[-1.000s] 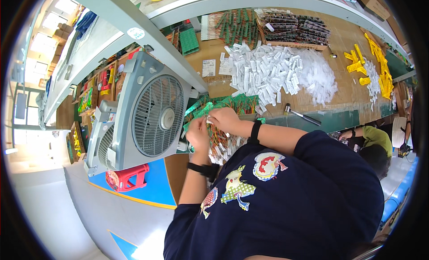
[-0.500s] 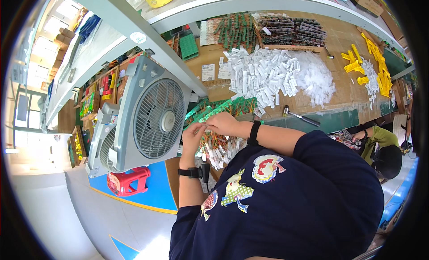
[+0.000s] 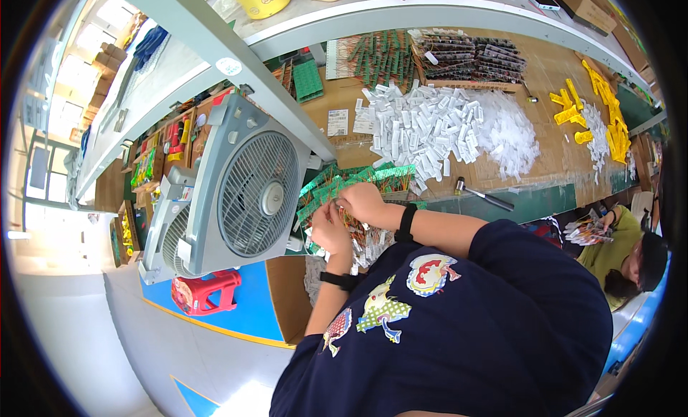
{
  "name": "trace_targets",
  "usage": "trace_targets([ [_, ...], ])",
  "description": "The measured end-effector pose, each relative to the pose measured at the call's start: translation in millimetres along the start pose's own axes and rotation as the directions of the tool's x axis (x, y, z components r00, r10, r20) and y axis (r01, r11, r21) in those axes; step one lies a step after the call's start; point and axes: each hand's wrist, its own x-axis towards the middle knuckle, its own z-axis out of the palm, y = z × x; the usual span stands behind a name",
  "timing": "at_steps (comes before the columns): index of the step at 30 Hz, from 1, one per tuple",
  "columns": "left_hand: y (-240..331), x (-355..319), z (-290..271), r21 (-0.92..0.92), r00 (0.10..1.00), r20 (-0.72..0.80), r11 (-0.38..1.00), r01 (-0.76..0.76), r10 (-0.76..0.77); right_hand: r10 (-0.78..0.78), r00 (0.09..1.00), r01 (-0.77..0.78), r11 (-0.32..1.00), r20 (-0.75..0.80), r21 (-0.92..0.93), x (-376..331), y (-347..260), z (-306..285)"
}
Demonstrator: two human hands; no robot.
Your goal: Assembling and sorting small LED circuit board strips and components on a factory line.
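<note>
My left hand (image 3: 331, 231) and my right hand (image 3: 360, 202) meet at the near edge of the bench, fingers pinched close together. What sits between the fingertips is too small to make out. Just beyond them lie green circuit-board strips (image 3: 387, 174) with thin orange-red wires. Below my hands hang wired white pieces (image 3: 369, 246), partly covered by my forearms. A heap of small white plastic cases (image 3: 423, 126) spreads over the bench behind, beside a mound of translucent small parts (image 3: 509, 134).
A grey box fan (image 3: 258, 191) stands left of my hands, beside a slanting metal post (image 3: 236, 65). To the right are a hammer (image 3: 487, 197) and yellow plastic parts (image 3: 570, 112). A co-worker (image 3: 620, 256) sits far right with a bundle. A red stool (image 3: 208, 291) stands lower left.
My left hand has shifted right and slightly down, its forearm swinging right. My right hand stays nearly in place. The co-worker's bundle now shows more fully.
</note>
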Motion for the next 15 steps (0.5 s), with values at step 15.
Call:
trace_targets([
  [15,-75,47,-24,-0.41,0.711,0.702,0.836,0.365,0.034,-0.396,0.895,0.345,0.906,0.204,0.244,-2,14,-21],
])
